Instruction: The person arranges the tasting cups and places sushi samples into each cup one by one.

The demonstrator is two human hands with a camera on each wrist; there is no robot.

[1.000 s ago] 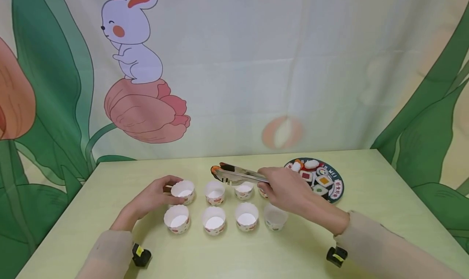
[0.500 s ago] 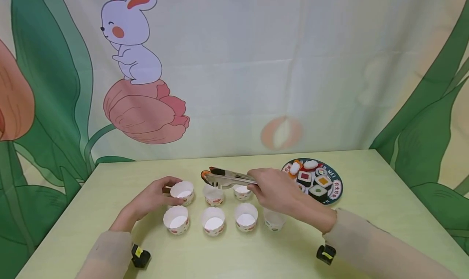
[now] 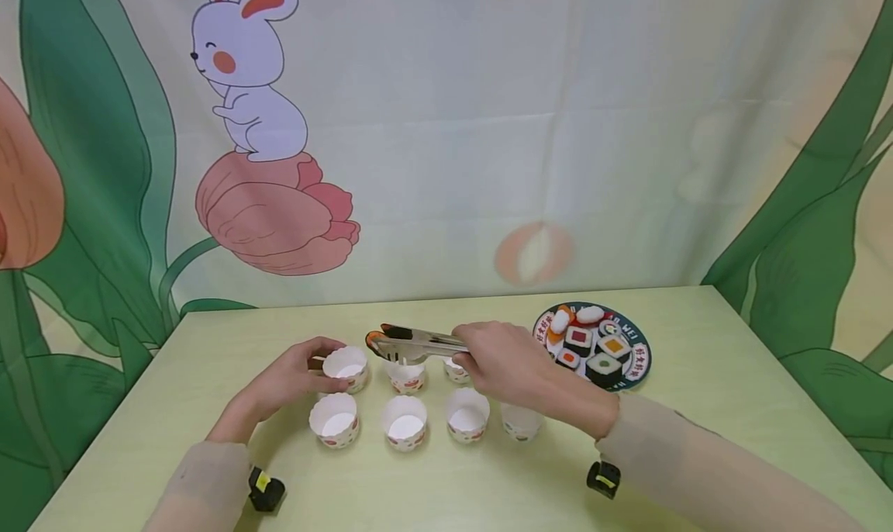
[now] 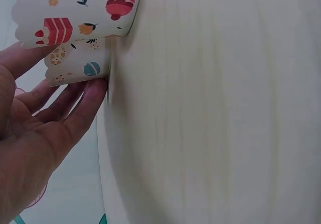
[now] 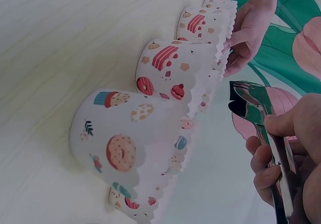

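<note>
Now tongs (image 3: 431, 347), gripped by right hand (image 3: 512, 365), hover nearer back-left cup (image 3: 346, 369) than moments ago, so gap shrinks; left hand (image 3: 286, 378) pinches cup between thumb and fingers; plate (image 3: 639, 363) well right of cup.

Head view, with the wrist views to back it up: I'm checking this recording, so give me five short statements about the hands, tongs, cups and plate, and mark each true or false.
1. The left hand holds the leftmost cup of the back row. True.
2. The right hand grips metal tongs. True.
3. The tips of the tongs rest on the table. False: in the right wrist view they are held up, higher than the cup rims.
4. Four front cups stand in a row. True.
5. A plate lies to the left of the cups in the head view. False: the sushi plate lies to their right.
</note>
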